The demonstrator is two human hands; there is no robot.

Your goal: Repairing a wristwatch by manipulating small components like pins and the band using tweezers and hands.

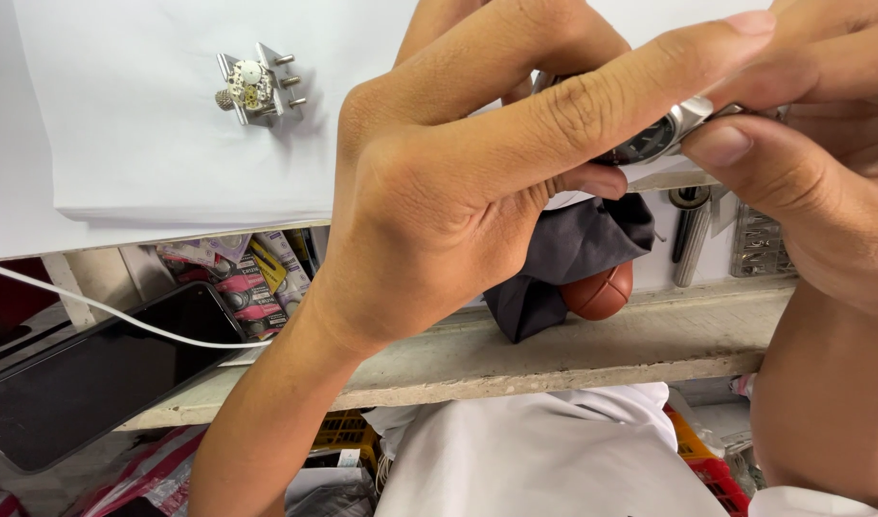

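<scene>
Both hands pinch a steel wristwatch (661, 137) at two o'clock, left hand (458, 182) bracing, right hand (803, 163) gripping its case edge (dial half hidden); a clamped watch movement (252, 88) sits on the bench (133, 153) at eleven o'clock.

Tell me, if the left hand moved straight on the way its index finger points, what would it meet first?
The left hand points toward the upper right, so it would probably meet the right hand first; both already pinch the watch between them. Depth is unclear.
</scene>
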